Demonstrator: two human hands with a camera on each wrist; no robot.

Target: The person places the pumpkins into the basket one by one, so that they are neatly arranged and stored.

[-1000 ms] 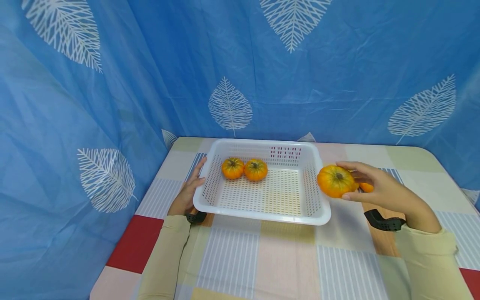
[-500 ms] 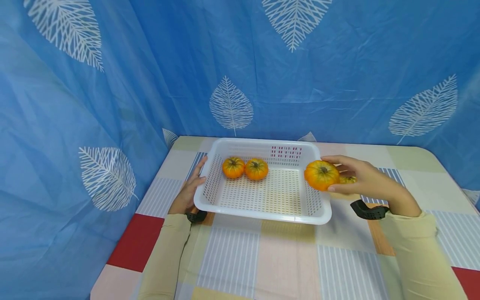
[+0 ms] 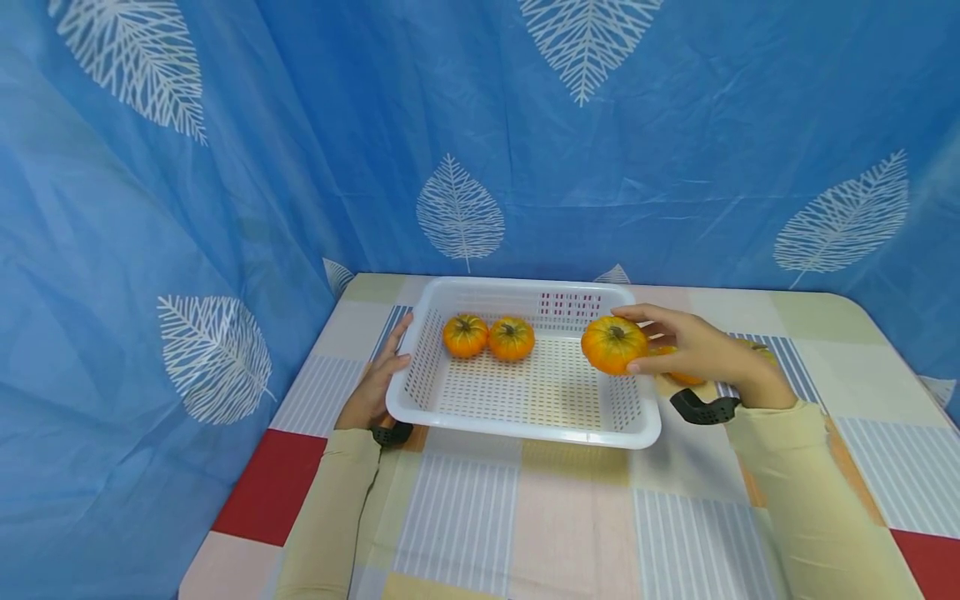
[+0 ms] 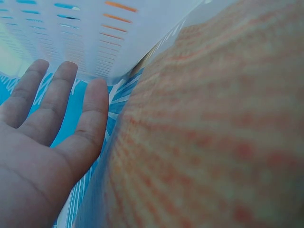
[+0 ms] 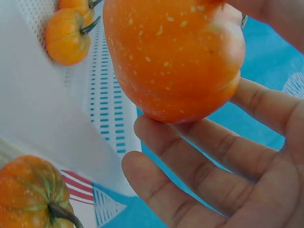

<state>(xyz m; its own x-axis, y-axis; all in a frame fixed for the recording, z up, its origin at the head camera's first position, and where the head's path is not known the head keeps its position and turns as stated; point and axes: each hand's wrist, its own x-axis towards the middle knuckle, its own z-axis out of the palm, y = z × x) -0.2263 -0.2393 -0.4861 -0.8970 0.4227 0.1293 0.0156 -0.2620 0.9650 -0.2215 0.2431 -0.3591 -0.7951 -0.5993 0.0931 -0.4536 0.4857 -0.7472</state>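
My right hand [image 3: 693,346] grips a small orange pumpkin [image 3: 613,343] with the thumb on one side and fingers on the other, over the right end of a white slotted plastic basket [image 3: 517,432]. In the right wrist view this pumpkin [image 5: 173,61] fills the top middle, its underside by the fingertips. Two more small pumpkins, a left one [image 3: 465,336] and a right one [image 3: 512,339], sit side by side in the basket's back left. My left hand [image 3: 378,379] lies along the basket's left wall, its fingers extended; the left wrist view shows the fingertips [image 4: 97,90] close against the slotted wall.
Right of the basket, partly hidden by the right hand, are an orange pumpkin [image 3: 686,377] and another pumpkin [image 3: 761,350]. A patchwork cloth [image 3: 577,525] covers the table. A blue curtain [image 3: 555,200] with white leaves hangs behind and at the left.
The right hand has carried its pumpkin leftward, from beside the basket's right rim to over its inside. Pumpkins behind that hand have come into fuller view. The left hand and basket stay put.
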